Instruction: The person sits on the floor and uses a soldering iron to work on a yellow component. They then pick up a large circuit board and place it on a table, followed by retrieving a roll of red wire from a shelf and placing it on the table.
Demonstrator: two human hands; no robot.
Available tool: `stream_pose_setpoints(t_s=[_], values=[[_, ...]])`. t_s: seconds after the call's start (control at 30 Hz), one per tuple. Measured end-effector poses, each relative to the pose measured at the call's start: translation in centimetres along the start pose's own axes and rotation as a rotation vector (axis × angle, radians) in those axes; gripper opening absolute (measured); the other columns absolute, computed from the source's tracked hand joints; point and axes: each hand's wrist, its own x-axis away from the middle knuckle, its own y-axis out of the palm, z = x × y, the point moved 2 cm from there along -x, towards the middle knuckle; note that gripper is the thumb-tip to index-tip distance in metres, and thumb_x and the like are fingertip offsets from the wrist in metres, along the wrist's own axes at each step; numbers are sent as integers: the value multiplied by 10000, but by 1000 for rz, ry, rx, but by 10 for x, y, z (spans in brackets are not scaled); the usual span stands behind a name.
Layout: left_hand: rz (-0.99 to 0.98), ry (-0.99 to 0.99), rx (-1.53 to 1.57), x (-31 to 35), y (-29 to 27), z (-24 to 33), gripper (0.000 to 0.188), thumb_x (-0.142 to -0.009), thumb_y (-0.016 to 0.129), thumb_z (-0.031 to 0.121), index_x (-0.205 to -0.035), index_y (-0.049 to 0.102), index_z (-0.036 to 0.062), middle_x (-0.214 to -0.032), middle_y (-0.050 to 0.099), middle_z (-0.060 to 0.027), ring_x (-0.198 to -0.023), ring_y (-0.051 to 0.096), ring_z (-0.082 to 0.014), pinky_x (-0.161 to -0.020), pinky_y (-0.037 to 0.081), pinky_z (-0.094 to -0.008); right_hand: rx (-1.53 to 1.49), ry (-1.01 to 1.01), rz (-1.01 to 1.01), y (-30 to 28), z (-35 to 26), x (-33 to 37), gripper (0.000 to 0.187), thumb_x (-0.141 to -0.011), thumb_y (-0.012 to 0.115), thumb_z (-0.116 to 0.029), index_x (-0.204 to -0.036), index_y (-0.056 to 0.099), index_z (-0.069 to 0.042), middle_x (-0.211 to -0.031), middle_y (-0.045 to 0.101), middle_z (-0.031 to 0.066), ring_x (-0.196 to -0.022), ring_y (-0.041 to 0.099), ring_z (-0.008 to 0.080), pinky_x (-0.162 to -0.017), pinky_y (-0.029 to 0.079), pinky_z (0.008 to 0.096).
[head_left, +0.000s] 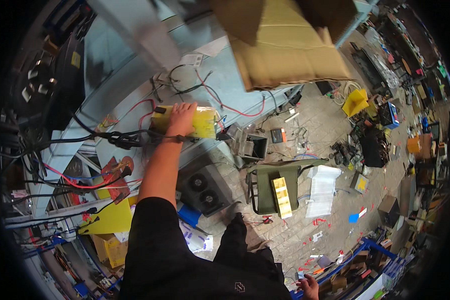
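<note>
My left hand [183,120] lies over the top of a yellow, clear-wrapped battery pack [204,123] on the light blue workbench [230,97], its fingers closed round the far edge. A red wire [144,106] runs to the bench beside the pack's left end. Black cables [120,139] cross in front of the pack and by my wrist. Low at the right, my right hand [309,288] hangs beside a blue metal frame [330,274], fingers loosely bent and a little apart. I see nothing held in it, though part of it is cut off.
An open cardboard box [290,55] overhangs the bench at the far side. Below stand a black case with two fans [205,190], a grey bin [252,145] and a green folding stool [262,187] bearing a yellow-and-white block [282,197]. Tools, wires and scraps litter the tiled floor [305,150].
</note>
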Motion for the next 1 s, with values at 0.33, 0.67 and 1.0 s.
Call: stream_pose_setpoints(t_s=[0.33,0.67,1.0], values=[[199,-46,43,52,0,11,1041,-696,877,172,-1586,336,170,-1591,388,-102,-1507,319,-312,-1256,218,-513,-144,81,51,9,-14,10,493,-1030,656,-315,-1439,540,-67,-916,723,65,-630,484,36,-528,386,207],[269,-338,400,284,81,83,859,-791,792,197,-1536,381,74,-1544,430,-187,-1441,392,-392,-1196,318,-532,-240,-23,38,19,-30,-1,509,-995,683,-233,-1380,524,60,-1052,738,157,-804,725,180,-696,565,287],[-672,-507,680,564,194,187,863,-761,824,455,-1436,503,23,-1421,562,-234,-1330,541,-395,-1088,471,-463,-156,-104,9,-7,1,-19,519,-965,707,-243,-1366,551,48,-1008,735,127,-786,711,177,-662,536,288]])
